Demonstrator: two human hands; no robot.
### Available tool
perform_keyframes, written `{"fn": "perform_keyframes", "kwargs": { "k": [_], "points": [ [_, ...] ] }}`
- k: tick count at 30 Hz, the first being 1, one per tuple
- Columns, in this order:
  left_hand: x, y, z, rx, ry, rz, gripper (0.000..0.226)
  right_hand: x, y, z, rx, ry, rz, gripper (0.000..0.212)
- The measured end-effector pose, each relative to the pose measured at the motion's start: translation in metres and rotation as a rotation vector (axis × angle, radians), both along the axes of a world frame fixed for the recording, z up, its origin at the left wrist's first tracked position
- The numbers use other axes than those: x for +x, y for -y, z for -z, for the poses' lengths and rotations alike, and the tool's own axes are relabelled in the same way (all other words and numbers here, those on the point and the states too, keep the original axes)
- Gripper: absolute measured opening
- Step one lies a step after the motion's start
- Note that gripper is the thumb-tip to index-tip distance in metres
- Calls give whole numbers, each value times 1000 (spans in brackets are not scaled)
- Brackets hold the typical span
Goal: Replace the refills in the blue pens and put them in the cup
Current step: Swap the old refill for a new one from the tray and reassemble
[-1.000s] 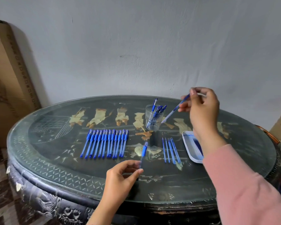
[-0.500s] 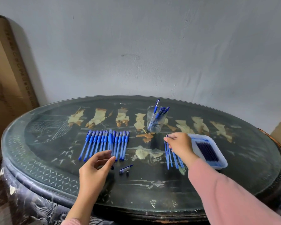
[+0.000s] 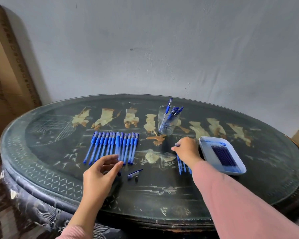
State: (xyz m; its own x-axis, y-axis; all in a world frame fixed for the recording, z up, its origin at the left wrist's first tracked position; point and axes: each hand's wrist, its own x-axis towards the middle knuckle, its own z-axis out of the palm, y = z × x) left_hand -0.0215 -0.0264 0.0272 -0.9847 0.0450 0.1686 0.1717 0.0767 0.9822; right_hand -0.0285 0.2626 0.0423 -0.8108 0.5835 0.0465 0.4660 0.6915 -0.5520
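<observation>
My left hand (image 3: 100, 173) pinches a clear-barrelled blue pen (image 3: 118, 145) just above the row of pens (image 3: 102, 147) on the tabletop (image 3: 162, 195). My right hand (image 3: 187, 150) curls onto the loose blue refills (image 3: 180, 165), gripping one. Beyond them stand the cup (image 3: 171, 130), holding pens, and a tray (image 3: 209, 152).

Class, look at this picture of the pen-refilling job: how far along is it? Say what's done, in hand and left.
Done: several finished blue pens stand in the clear glass cup. In hand: the left hand grips one blue pen from the row; the right hand rests on the thin loose blue refills. Left: the row of about a dozen blue pens.
</observation>
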Motion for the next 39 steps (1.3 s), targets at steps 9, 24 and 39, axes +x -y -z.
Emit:
{"fn": "perform_keyframes", "kwargs": {
  "k": [9,24,39],
  "points": [
    [-1,0,3,-20,6,-13,20,2,2,4,45,-53,22,22],
    [5,-1,-4,-107,-22,-7,18,99,-81,-18,174,144,339,20],
    [5,-3,-4,-99,-6,-20,17,95,-78,-16,218,268,336,23]
  ]
}}
